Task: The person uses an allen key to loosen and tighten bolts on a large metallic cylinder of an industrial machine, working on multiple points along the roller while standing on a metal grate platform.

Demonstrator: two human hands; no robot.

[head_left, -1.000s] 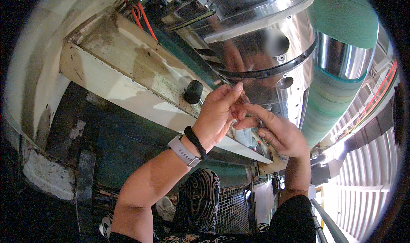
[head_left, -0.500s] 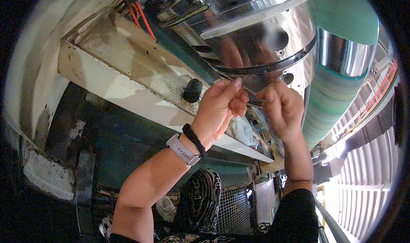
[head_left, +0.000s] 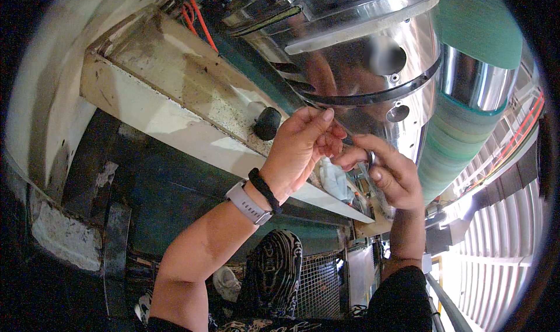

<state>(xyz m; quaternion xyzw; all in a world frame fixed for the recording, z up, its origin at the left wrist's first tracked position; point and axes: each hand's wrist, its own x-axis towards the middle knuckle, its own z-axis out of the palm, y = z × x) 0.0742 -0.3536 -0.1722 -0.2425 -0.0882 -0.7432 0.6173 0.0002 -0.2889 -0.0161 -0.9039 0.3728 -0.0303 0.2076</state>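
My left hand [head_left: 303, 148] is closed in a pinch at the lower edge of a shiny metal cylinder [head_left: 350, 69]. What lies between its thumb and finger is too small to make out. A thin dark strand [head_left: 344, 132] seems to run from there toward my right hand [head_left: 394, 171]. That hand is curled just to the right, with a small silver ring-shaped part [head_left: 371, 156] showing at its fingers; the rest of the item is hidden. A dark slot [head_left: 373, 94] and round holes mark the cylinder above both hands.
A cream machine beam [head_left: 175, 113] with a black knob [head_left: 267, 123] crosses at left. Green rolled material [head_left: 458, 139] is at right of the cylinder. Orange cables [head_left: 201, 23] hang at upper left. A clear plastic bag [head_left: 334, 180] lies on a cluttered surface below my hands.
My right hand has turned and dropped slightly, its fingers loosening from a tight fist so the silver ring shows. My left hand keeps its pinch. The whole view has shifted a little.
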